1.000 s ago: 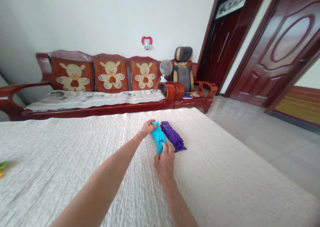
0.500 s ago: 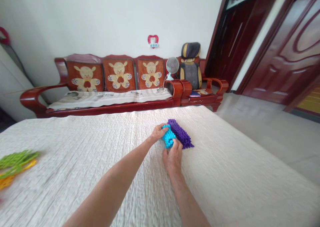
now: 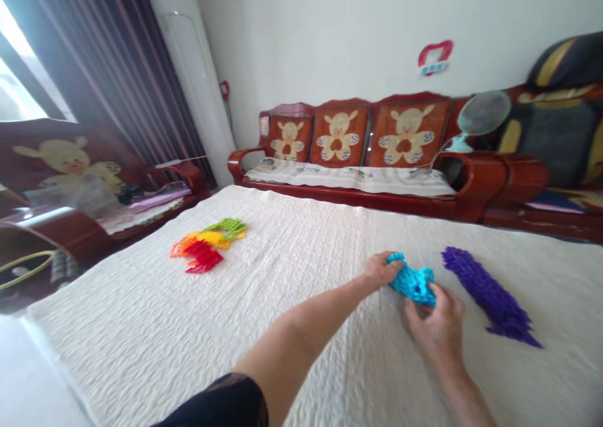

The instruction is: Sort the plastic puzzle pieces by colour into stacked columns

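Note:
A bright blue studded plastic piece (image 3: 413, 282) lies folded on the white quilted cover (image 3: 292, 326). My left hand (image 3: 380, 270) grips its far left end and my right hand (image 3: 436, 326) pinches its near right end, both closed on it. A purple piece of the same kind (image 3: 490, 298) lies flat just to the right, apart from my hands. A heap of red, orange, yellow and green pieces (image 3: 207, 245) sits far to the left on the cover.
A red wooden bench with bear cushions (image 3: 358, 144) stands behind the bed, with a small fan (image 3: 480, 116) and a massage seat (image 3: 556, 119) at its right. A second chair with clutter (image 3: 75, 194) and dark curtains (image 3: 103, 69) are on the left.
The view has swung left, bringing the coloured heap and the left chair into sight. The blue piece now lies apart from the purple one and is bunched shorter between my hands.

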The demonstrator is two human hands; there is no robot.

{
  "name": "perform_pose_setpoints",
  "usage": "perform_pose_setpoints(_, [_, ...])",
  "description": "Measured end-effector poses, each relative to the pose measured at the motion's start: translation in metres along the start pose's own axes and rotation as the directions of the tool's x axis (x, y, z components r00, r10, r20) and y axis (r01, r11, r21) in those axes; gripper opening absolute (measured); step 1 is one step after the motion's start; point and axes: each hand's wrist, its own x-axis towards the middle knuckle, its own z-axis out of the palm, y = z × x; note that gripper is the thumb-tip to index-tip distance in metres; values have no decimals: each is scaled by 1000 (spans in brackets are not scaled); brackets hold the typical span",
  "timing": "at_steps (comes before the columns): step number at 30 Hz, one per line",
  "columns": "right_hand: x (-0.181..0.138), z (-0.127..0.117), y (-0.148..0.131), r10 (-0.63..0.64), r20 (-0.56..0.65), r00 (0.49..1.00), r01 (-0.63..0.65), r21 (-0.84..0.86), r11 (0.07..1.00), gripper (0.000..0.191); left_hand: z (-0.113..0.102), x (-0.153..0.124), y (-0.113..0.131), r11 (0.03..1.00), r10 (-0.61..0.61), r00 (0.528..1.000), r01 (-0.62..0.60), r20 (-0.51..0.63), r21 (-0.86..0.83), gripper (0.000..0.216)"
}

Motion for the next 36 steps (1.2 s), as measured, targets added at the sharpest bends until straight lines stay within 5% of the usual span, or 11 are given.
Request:
perform_pose_setpoints(5, [-14,23,-43,-75,88,993,70,63,996,52,-57,-25,-10,998,-38,996,43,-80,52,33])
perform_pose_setpoints(10, [-28,79,-100,-149,125,981,128,157,979,49,-145,-52,-10,975,-1,977,47,-211,216,30])
perform_pose_setpoints(20, [-33,245,-294,-168,252,953,-22,610,792,49,-395,-93,15,906,68,829,182,-556,382,29])
perform_pose_setpoints(25, [-26,319,-381,-257,240,936,17,698,715,47,-504,-106,21,884,103,737,241,-668,401,32])
perform_pose_setpoints(30, [-23,370,-416,-289,313,905,-4,684,729,50,-558,-111,7,873,73,672,315,-737,373,29])
perform_pose_setpoints(36, [-26,391,-411,-330,498,802,-71,629,775,54,-570,-116,-11,845,4,688,386,-726,371,38])
